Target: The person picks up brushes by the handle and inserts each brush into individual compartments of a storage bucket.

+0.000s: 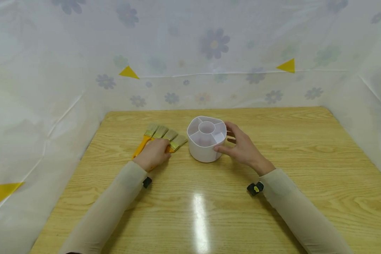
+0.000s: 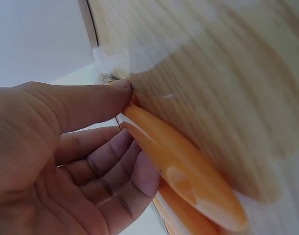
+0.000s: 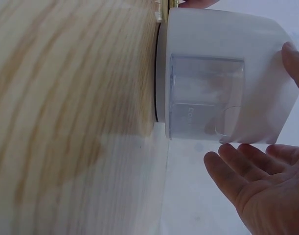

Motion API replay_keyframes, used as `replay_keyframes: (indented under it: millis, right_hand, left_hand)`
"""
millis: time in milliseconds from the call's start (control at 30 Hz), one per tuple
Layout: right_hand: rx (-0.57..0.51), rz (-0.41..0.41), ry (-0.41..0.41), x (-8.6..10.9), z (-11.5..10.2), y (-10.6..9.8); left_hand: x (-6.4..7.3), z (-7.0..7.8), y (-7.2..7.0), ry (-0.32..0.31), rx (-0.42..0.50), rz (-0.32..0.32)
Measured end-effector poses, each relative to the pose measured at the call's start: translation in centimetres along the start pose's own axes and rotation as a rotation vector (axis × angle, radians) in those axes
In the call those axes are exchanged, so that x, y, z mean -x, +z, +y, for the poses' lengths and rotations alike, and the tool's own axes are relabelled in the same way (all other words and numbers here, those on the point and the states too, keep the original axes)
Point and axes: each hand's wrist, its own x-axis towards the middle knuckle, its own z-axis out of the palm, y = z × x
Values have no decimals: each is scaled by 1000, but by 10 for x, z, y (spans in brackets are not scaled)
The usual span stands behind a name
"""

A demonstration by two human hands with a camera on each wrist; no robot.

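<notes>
1. Brushes (image 1: 160, 131), four of them with orange handles, lie fanned on the tabletop (image 1: 177, 183), left of a white holder (image 1: 206, 154) that stands upright, its compartments facing up.
2. The person's left hand (image 1: 153, 154) reaches over the fan and pinches the end brush (image 1: 179, 141), the one nearest the holder: thumb on one side of the handle, curled fingers on the other. Its bristle tips come right up near the holder; whether they touch, I can't tell.
3. The right hand (image 1: 244, 150) spans the holder's right side, thumb against the wall, fingers spread wide and fairly straight. It looks more like steadying than clasping, and I can't tell if every fingertip makes contact.
4. Judging from where I stand, the step in hand is taking up one brush; all four lie outside the holder.
5. Next, I'd say, comes a clean lift away from the neighbouring brush, then probably a turn upright over a compartment, the right hand bracing the holder against tipping.
</notes>
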Motion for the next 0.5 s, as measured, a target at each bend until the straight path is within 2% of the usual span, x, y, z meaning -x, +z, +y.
replay_keyframes:
  millis: [167, 500]
  right_hand:
    - [-4, 12, 4, -1, 1, 0]
    - [4, 25, -9, -11, 38, 5]
  left_hand:
    - [-1, 0, 0, -6, 27, -16]
    - [-2, -4, 2, 17, 50, -9]
